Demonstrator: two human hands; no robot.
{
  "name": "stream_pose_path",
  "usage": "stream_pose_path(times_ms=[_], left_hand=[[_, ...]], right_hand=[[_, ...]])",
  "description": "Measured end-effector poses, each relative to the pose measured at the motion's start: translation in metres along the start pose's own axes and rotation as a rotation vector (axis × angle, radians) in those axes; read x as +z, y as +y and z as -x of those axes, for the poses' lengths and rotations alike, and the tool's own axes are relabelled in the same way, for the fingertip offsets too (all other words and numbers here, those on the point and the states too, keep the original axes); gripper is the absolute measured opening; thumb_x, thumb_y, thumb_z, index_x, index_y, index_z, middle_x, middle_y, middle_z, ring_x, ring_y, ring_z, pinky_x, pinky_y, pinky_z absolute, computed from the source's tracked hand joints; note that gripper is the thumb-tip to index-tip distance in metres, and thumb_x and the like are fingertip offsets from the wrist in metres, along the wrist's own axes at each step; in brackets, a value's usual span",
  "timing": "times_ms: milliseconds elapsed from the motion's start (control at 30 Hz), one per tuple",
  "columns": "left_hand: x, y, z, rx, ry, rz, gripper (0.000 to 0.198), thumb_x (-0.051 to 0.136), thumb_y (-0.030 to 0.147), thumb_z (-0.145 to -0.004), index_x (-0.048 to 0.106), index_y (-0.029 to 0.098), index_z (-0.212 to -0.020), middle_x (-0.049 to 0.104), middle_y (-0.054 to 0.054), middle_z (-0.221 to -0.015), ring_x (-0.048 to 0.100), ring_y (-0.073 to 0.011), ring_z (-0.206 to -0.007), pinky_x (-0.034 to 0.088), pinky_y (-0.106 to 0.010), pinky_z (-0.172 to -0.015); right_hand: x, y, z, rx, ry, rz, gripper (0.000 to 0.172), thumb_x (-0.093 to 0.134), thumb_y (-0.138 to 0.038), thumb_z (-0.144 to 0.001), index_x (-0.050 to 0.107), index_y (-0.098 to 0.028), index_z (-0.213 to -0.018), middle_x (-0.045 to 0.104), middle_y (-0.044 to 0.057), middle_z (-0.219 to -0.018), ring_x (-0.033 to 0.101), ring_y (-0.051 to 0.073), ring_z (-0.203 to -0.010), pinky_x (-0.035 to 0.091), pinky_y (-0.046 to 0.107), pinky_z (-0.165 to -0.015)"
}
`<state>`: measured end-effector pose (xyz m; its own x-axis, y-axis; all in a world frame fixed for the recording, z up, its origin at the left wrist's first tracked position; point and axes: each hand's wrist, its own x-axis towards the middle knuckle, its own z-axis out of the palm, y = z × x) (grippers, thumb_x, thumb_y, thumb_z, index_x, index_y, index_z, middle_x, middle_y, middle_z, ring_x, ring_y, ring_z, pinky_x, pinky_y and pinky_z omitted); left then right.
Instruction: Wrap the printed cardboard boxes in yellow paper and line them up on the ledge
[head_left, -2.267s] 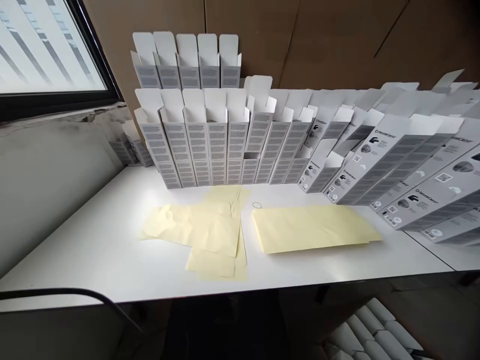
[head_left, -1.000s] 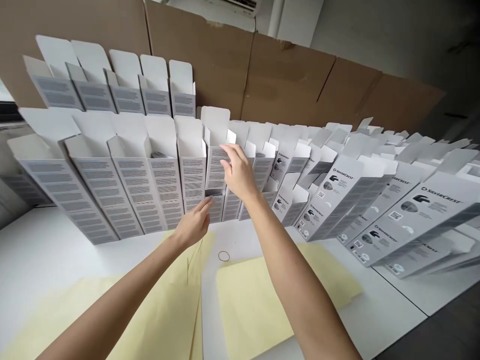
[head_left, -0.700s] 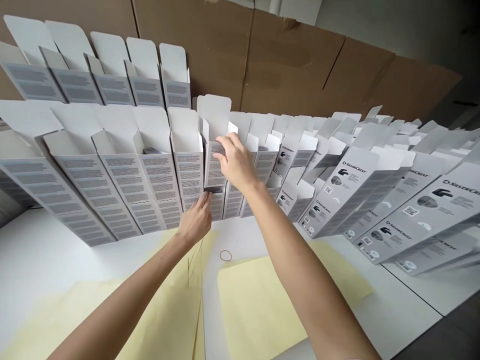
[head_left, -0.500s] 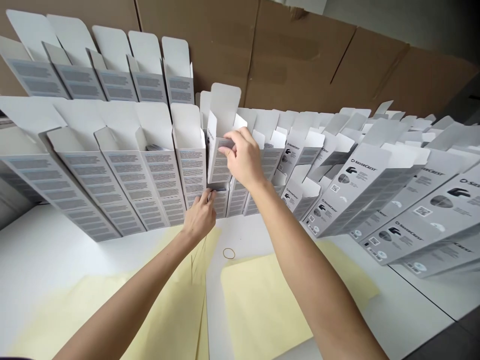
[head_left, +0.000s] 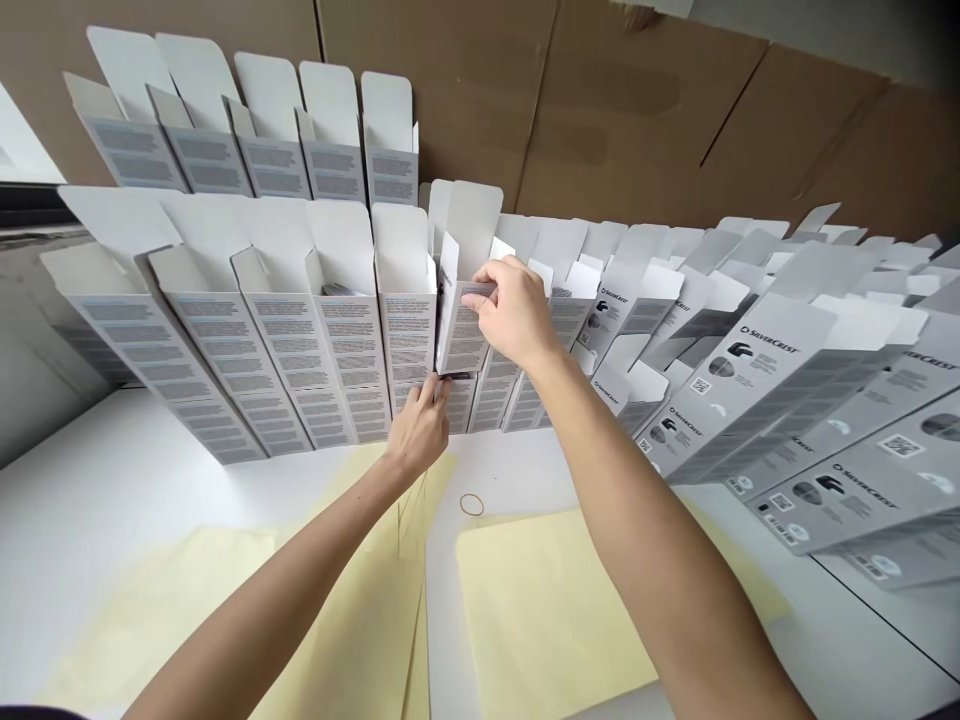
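Note:
My right hand (head_left: pixel 511 308) grips an upright grey-and-white cardboard box (head_left: pixel 463 338) by its printed front edge, thumb outside and fingers over the open top. The box's tall white flap (head_left: pixel 476 215) stands up behind the fingers. Directly beneath it is a lower box (head_left: pixel 456 405), whose top opening is mostly covered by the held box. At that opening, my left hand (head_left: pixel 421 425) has its fingers closed around the left front edge of the lower box. On the left stands a neighbouring open box (head_left: pixel 409 335), close beside both.
A row of open boxes (head_left: pixel 289 370) continues left, with another row (head_left: pixel 259 165) behind. Several SilverCrest boxes (head_left: pixel 750 375) lean at the right. Yellow sheets (head_left: pixel 547 610) and a rubber band (head_left: pixel 472 504) lie on the white table (head_left: pixel 161 495). Brown cardboard (head_left: pixel 480 100) forms the backdrop.
The view has swung left, so everything sits further right in the picture. The box in my right hand has come down slightly over the lower box. Both hands keep their holds.

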<state>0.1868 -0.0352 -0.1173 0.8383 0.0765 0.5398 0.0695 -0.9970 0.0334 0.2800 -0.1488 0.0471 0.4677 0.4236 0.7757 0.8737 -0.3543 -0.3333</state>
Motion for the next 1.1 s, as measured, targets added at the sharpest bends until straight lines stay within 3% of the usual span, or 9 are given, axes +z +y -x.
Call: stream_pose_path(times_ms=[400, 500, 600, 700, 800, 933, 1000, 1100], left_hand=[[-0.003, -0.002, 0.003, 0.003, -0.024, 0.072, 0.052, 0.04, 0.015, -0.087, 0.041, 0.015, -0.139, 0.042, -0.015, -0.142, 0.054, -0.0273, -0.106, 0.051, -0.033, -0.061], [-0.007, -0.003, 0.003, 0.02, 0.121, 0.234, 0.033, 0.04, 0.017, -0.089, 0.059, 0.016, -0.116, 0.056, -0.014, -0.125, 0.058, -0.0245, -0.105, 0.053, -0.034, -0.072], [-0.017, -0.003, -0.005, 0.006, 0.321, 0.402, 0.021, 0.043, 0.019, -0.09, 0.059, 0.017, -0.103, 0.061, -0.01, -0.109, 0.061, -0.0185, -0.093, 0.052, -0.031, -0.077], [-0.028, -0.003, -0.017, -0.041, 0.418, 0.485, 0.025, 0.048, 0.02, -0.088, 0.051, 0.017, -0.112, 0.056, -0.011, -0.116, 0.058, -0.0126, -0.076, 0.051, -0.027, -0.064], [-0.039, -0.004, -0.028, -0.032, 0.461, 0.504, 0.047, 0.051, 0.022, -0.087, 0.035, 0.019, -0.13, 0.045, -0.015, -0.131, 0.057, -0.0095, -0.071, 0.05, -0.025, -0.061], [-0.067, -0.005, -0.046, 0.073, 0.421, 0.324, 0.073, 0.052, 0.027, -0.088, 0.007, 0.027, -0.146, 0.022, -0.019, -0.151, 0.061, -0.0156, -0.091, 0.049, -0.023, -0.06], [-0.086, -0.003, -0.059, 0.13, 0.323, 0.183, 0.072, 0.052, 0.027, -0.087, 0.012, 0.028, -0.146, 0.023, -0.016, -0.152, 0.059, -0.0222, -0.107, 0.049, -0.023, -0.061], [-0.108, 0.001, -0.08, 0.235, 0.217, 0.03, 0.058, 0.049, 0.02, -0.087, 0.029, 0.022, -0.141, 0.043, -0.014, -0.14, 0.056, -0.0244, -0.112, 0.05, -0.026, -0.068]], right_hand=[[0.009, 0.001, 0.004, -0.089, -0.001, 0.124, 0.009, 0.053, -0.011, -0.082, 0.053, -0.017, -0.075, 0.044, 0.005, -0.081, 0.051, 0.017, -0.072, 0.044, 0.03, -0.064], [0.01, 0.0, 0.01, -0.133, 0.009, 0.105, 0.012, 0.05, -0.015, -0.086, 0.052, -0.017, -0.074, 0.045, 0.006, -0.083, 0.053, 0.016, -0.073, 0.045, 0.027, -0.06], [0.007, -0.002, 0.018, -0.144, -0.016, 0.102, 0.015, 0.047, -0.013, -0.087, 0.052, -0.017, -0.073, 0.045, 0.006, -0.085, 0.056, 0.016, -0.075, 0.045, 0.025, -0.06], [0.004, -0.003, 0.024, -0.143, -0.032, 0.105, 0.015, 0.043, -0.01, -0.088, 0.055, -0.016, -0.081, 0.045, 0.007, -0.087, 0.056, 0.015, -0.075, 0.046, 0.026, -0.062], [0.004, -0.004, 0.026, -0.154, -0.041, 0.109, 0.019, 0.04, -0.011, -0.089, 0.058, -0.016, -0.089, 0.046, 0.008, -0.089, 0.054, 0.015, -0.073, 0.048, 0.029, -0.065], [0.005, -0.005, 0.026, -0.16, -0.067, 0.093, 0.025, 0.035, -0.01, -0.089, 0.059, -0.016, -0.097, 0.046, 0.008, -0.091, 0.054, 0.016, -0.076, 0.049, 0.031, -0.07], [0.003, -0.005, 0.028, -0.155, -0.08, 0.088, 0.029, 0.033, -0.008, -0.089, 0.058, -0.016, -0.101, 0.047, 0.008, -0.094, 0.054, 0.017, -0.077, 0.049, 0.033, -0.072], [0.002, 0.0, 0.039, -0.155, 0.003, 0.023, 0.035, 0.03, -0.007, -0.089, 0.055, -0.016, -0.111, 0.05, 0.011, -0.104, 0.056, 0.019, -0.086, 0.05, 0.036, -0.079]])
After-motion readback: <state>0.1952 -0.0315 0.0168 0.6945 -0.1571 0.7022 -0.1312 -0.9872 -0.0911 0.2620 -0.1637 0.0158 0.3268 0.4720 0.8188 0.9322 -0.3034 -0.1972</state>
